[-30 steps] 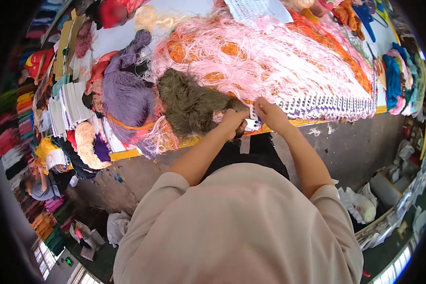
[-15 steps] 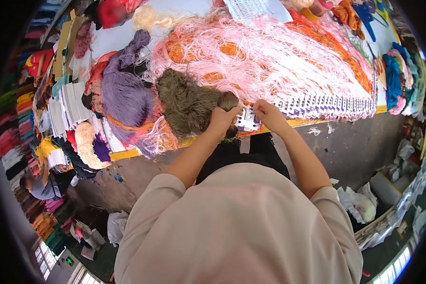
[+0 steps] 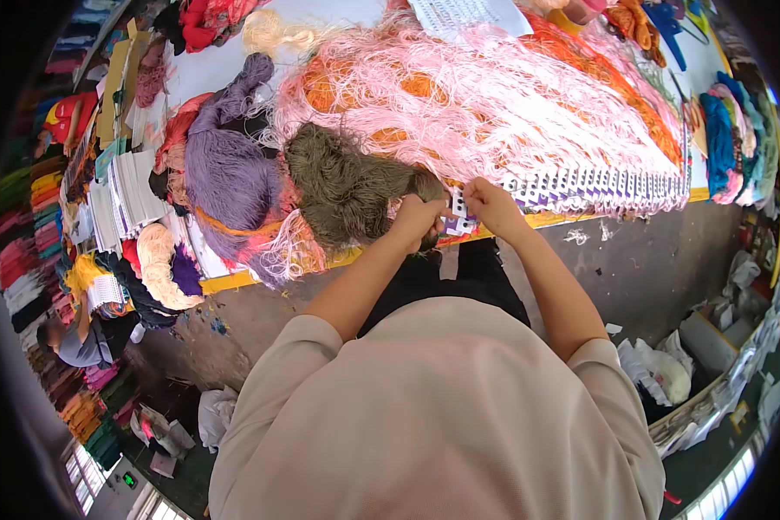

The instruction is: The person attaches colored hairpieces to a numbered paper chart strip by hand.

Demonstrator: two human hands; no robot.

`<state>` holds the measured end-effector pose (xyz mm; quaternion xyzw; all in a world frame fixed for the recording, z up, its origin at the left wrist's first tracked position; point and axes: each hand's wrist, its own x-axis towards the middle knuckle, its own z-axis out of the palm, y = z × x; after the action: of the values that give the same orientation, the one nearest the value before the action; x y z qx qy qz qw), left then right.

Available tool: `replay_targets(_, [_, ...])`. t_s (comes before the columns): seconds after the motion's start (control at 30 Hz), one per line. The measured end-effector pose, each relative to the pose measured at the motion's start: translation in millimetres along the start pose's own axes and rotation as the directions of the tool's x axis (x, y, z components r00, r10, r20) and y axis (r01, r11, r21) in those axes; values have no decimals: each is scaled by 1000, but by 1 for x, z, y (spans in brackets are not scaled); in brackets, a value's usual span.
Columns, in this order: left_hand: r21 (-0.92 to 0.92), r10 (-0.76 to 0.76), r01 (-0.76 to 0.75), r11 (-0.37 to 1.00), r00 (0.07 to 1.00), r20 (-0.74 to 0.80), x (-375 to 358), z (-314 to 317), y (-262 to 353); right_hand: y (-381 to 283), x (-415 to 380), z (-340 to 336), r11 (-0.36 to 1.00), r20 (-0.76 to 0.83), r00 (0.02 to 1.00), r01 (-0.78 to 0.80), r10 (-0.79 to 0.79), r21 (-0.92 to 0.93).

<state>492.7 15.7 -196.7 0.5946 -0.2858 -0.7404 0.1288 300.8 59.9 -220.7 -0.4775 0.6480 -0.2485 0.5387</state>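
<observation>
My left hand (image 3: 418, 221) is at the table's front edge, its fingers closed beside the end of a thick olive-green skein of yarn (image 3: 342, 191). What those fingers pinch is too small to make out. Just right of it, my right hand (image 3: 491, 208) has its fingers pressed together at the upper right of a white-and-purple punched card (image 3: 459, 217). Any thread in that pinch does not show. From there a long row of similar punched cards (image 3: 598, 191) runs right along the edge, with pink threads (image 3: 494, 113) spread behind it.
Left of the olive skein lie a purple skein (image 3: 230, 165) and stacked white cards (image 3: 134, 191). A printed sheet (image 3: 468, 17) rests at the back. Another person (image 3: 80, 342) is at far left. White bags (image 3: 659, 373) and a box (image 3: 711, 338) stand at lower right.
My left hand has shifted slightly right and down, its fingers now nearer the card's left side. The right hand stays close to the same spot, and the skein's end lies a little further right.
</observation>
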Motion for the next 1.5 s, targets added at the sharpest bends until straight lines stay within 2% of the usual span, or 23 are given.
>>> replay_targets(0.07, [76,-34,25,997,992,120,-1,-2,4,0,1,0,1000,-6,1000,12,-12,-8])
replay_targets(0.17, [69,-109,101,993,985,131,8,2,5,0,2,0,1000,-10,1000,-10,10,-12])
replay_targets(0.3, [161,-123,100,982,983,139,15,6,7,-1,1,0,1000,-13,1000,-9,9,11])
replay_targets(0.37, [211,-68,35,977,986,151,17,7,5,-3,0,-1,1000,-12,1000,-2,2,21])
replay_targets(0.4, [210,-67,34,977,986,151,17,6,3,-12,-4,-3,1000,-4,1000,-20,19,-25])
replay_targets(0.47, [331,124,-150,932,987,101,14,1,1,-30,-10,-4,997,1,999,-37,37,-69])
replay_targets(0.53, [329,119,-131,935,991,57,2,-10,12,-44,-15,-4,938,-55,998,18,-40,-347])
replay_targets(0.57, [325,115,-113,939,993,13,-3,-18,19,-47,-15,-5,939,-59,997,17,-40,-343])
replay_targets(0.67, [143,110,-115,983,993,46,6,-40,6,-46,-13,-2,904,-37,994,77,-102,-421])
replay_targets(0.7, [51,105,-108,993,993,54,4,-43,7,-35,-8,1,934,-42,995,65,-85,-351])
replay_targets(0.83, [14,41,-42,999,997,63,-7,-42,22,-7,1,3,980,-40,999,16,-24,-198])
replay_targets(0.9, [-254,35,2,967,990,140,-12,-35,26,4,4,4,986,-32,999,1,-7,-167])
replay_targets(0.93, [-255,35,2,967,990,140,-12,-37,26,8,6,5,992,-26,1000,6,-9,-125])
replay_targets(1.0, [-420,79,109,901,911,405,-14,-37,29,11,7,7,996,-20,1000,9,-11,-83])
replay_targets(1.1, [-419,-25,234,877,893,449,-21,-20,39,0,4,9,997,-3,999,-52,52,-52])
replay_targets(1.17, [-323,-30,198,925,888,458,-16,-9,38,-30,-2,7,992,-8,994,-105,105,66])
replay_targets(1.2, [-57,-89,122,991,911,403,-8,-4,35,-38,-2,5,992,-8,994,-106,107,64])
replay_targets(1.23, [218,-128,56,974,934,333,-2,0,31,-45,-2,3,991,-26,995,-99,101,94])
replay_targets(1.3, [203,-71,-1,979,936,346,4,3,26,-42,1,-2,988,-48,994,-92,99,121])
replay_targets(1.37, [467,2,-145,872,956,294,7,-5,28,-21,6,-4,950,74,997,-48,26,309])
replay_targets(1.4, [490,185,-287,823,951,246,-5,-8,34,-14,8,-2,950,75,997,-48,25,309])
replay_targets(1.47, [649,138,-221,728,974,177,27,-47,13,-1,9,3,981,116,993,-30,8,191])
replay_targets(1.5, [623,-106,18,782,989,103,-5,-52,54,7,10,6,987,105,994,-29,12,156])
